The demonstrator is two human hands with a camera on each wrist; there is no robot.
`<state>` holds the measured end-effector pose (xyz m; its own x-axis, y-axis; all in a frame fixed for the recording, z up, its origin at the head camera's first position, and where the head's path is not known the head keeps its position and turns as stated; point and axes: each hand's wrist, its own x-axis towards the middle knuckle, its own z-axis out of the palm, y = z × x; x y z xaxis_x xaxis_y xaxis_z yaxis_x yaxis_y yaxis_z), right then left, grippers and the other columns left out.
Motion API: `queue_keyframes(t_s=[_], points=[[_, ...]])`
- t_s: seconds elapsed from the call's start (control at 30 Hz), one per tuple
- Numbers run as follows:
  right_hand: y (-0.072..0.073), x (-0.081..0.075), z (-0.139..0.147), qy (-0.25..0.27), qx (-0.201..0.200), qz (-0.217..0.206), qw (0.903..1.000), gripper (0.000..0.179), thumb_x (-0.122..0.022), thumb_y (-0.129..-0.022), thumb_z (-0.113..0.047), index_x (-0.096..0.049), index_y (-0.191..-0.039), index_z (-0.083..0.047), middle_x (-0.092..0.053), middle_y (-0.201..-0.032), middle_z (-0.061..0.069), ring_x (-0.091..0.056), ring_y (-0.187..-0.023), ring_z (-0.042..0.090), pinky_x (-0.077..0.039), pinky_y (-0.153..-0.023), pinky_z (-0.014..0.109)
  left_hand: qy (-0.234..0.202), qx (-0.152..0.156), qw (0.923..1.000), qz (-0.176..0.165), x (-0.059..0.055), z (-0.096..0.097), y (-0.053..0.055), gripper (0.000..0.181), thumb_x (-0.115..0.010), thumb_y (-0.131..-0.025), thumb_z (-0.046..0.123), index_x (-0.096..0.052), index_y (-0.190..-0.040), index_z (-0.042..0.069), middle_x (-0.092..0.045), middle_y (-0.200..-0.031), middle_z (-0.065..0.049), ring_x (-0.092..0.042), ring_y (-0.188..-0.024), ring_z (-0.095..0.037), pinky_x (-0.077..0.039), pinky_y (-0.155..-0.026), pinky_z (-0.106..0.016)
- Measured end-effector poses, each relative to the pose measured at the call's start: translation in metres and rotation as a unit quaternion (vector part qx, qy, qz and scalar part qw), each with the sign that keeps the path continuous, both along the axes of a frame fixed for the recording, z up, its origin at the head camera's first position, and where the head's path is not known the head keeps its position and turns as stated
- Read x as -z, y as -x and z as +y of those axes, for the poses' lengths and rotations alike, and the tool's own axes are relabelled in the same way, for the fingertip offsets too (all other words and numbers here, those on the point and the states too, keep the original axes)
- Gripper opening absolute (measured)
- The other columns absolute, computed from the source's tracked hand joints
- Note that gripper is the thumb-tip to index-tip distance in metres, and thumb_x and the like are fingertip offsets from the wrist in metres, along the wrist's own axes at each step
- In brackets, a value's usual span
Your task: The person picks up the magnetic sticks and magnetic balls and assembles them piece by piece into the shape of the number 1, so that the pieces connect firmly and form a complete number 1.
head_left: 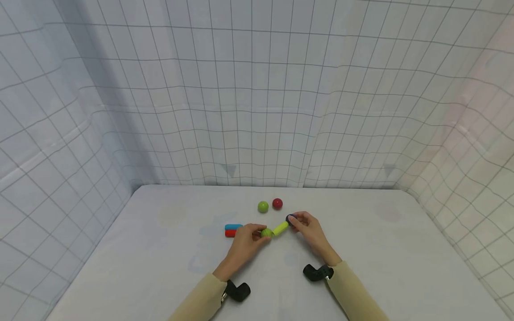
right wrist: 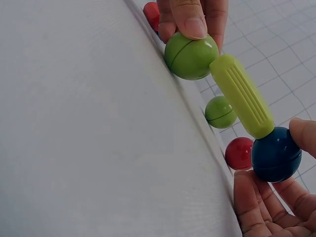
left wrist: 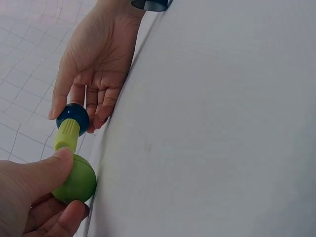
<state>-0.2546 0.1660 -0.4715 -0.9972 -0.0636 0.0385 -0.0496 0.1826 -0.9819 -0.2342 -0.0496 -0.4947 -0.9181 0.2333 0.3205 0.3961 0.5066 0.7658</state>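
My left hand [head_left: 246, 240] holds a green ball [left wrist: 76, 182] between thumb and fingers. In my right hand [head_left: 309, 229] a dark blue ball [right wrist: 276, 154] is pinched the same way. A ribbed yellow-green stick [right wrist: 242, 96] spans the two balls; one end meets the blue ball and the other touches the green one. Whether the stick is fixed to either ball I cannot tell. The right wrist view shows the fingers of both hands around the balls, with the stick bare between them.
Beyond the hands, a second green ball [head_left: 263, 206] and a red ball [head_left: 277, 203] lie on the white table [head_left: 160, 258]. A blue stick [head_left: 233, 227] and a red stick [head_left: 230, 233] lie side by side, partly behind the left hand. Gridded white curtains [head_left: 257, 111] enclose the table.
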Motion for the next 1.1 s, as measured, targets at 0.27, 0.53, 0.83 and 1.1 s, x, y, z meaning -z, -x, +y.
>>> queue_keyframes(t_s=[0.27, 0.53, 0.83, 1.1], points=[[-0.005, -0.009, -0.002, 0.006, -0.009, 0.001, 0.9999, 0.024, -0.063, -0.093, -0.011, -0.059, -0.107, 0.007, -0.062, -0.088, 0.008, -0.059, -0.082, 0.028, -0.051, -0.074, 0.032, -0.026, 0.003, 0.9996, 0.015, 0.003, -0.001, -0.004, 0.034, -0.079, -0.078, 0.016, -0.069, -0.105, -0.003, -0.067, -0.094, -0.010, -0.065, -0.076, -0.013, -0.051, -0.065, -0.021], [-0.008, -0.011, -0.002, 0.000, -0.009, 0.003, 1.0000, 0.025, -0.062, -0.093, -0.011, -0.058, -0.108, 0.008, -0.062, -0.089, 0.009, -0.060, -0.084, 0.031, -0.051, -0.075, 0.033, -0.027, -0.004, 0.9995, 0.013, 0.004, 0.000, -0.005, 0.033, -0.080, -0.078, 0.017, -0.070, -0.104, -0.001, -0.068, -0.094, -0.008, -0.065, -0.075, -0.011, -0.051, -0.065, -0.020], [-0.003, -0.006, 0.000, -0.007, -0.007, 0.002, 1.0000, 0.026, -0.064, -0.092, -0.012, -0.058, -0.108, 0.008, -0.063, -0.090, 0.010, -0.060, -0.084, 0.032, -0.051, -0.074, 0.032, -0.034, -0.004, 0.9993, 0.015, 0.004, 0.002, -0.007, 0.032, -0.080, -0.078, 0.019, -0.070, -0.103, 0.001, -0.067, -0.091, -0.007, -0.064, -0.073, -0.009, -0.051, -0.064, -0.020], [0.013, 0.022, 0.006, 0.008, -0.004, -0.003, 1.0000, 0.031, -0.067, -0.090, -0.020, -0.060, -0.109, 0.004, -0.063, -0.091, 0.009, -0.061, -0.082, 0.024, -0.051, -0.072, 0.027, -0.042, -0.004, 0.9990, 0.012, 0.005, 0.002, -0.009, 0.031, -0.080, -0.078, 0.020, -0.070, -0.102, 0.003, -0.066, -0.092, -0.005, -0.063, -0.075, -0.010, -0.051, -0.066, -0.021]])
